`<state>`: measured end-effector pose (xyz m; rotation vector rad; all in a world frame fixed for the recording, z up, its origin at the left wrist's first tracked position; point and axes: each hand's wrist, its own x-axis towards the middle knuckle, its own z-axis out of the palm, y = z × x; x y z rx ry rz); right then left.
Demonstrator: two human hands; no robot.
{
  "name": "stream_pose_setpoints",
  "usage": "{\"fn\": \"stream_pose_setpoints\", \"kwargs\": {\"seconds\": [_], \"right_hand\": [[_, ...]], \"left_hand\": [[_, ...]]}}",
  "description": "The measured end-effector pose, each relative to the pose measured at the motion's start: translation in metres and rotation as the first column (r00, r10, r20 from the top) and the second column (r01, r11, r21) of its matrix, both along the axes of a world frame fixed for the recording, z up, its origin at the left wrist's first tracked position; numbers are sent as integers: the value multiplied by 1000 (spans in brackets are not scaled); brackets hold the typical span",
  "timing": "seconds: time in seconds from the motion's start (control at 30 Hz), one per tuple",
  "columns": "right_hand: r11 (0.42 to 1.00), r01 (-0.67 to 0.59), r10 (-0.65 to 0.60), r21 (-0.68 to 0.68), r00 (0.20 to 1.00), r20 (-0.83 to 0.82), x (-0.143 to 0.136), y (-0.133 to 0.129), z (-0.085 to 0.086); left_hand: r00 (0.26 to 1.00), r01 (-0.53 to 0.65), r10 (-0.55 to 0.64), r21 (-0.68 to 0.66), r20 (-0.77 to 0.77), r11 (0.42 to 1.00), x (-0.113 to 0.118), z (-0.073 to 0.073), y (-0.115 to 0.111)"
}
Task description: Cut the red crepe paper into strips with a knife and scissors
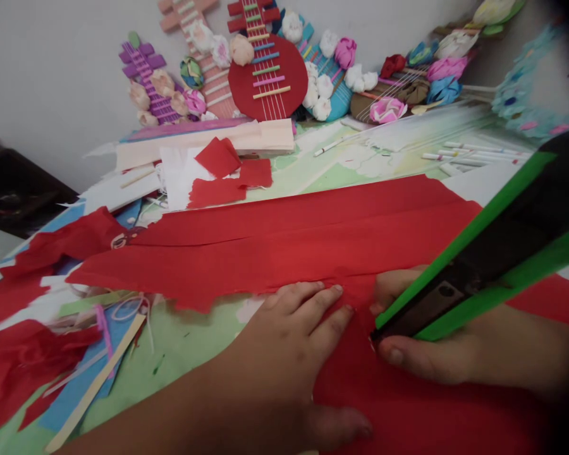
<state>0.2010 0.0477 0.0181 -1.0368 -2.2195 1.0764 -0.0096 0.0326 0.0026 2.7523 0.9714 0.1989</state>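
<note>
My left hand (296, 332) lies flat on the red paper (265, 253), fingers stretched out and thumb spread toward the bottom edge. The sheet looks thin, like crepe paper, with ragged parts along its near-left side. In my right hand (455, 360) is a long green and black cutter-like tool (483, 265), gripped near its lower end. It slants up to the right, and a dark round spot shows on its side. Its tip meets the red paper just right of my left fingertips; whether a blade is out, I cannot tell.
Decorated instrument-shaped crafts (268, 76) with paper flowers lean on the back wall. Small red pieces (218, 158) lie behind the sheet. Crumpled red scraps (16, 363), a wooden strip (97, 385) and strings are at left. Several thin white sticks (469, 155) lie at back right.
</note>
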Motion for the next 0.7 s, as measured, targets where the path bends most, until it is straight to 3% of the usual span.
{"fn": "stream_pose_setpoints", "kwargs": {"seconds": [0.13,0.57,0.7], "right_hand": [[999,-40,40,-2,999,4,0,0,0],[962,23,-57,273,991,120,-3,-2,-6],[954,-2,-39,300,991,132,-3,-1,-8]], "left_hand": [[1000,-6,6,2,-8,1000,1,1,0],[1000,3,-3,-4,-17,1000,1,2,1],[1000,5,-6,-14,-23,1000,1,2,1]]}}
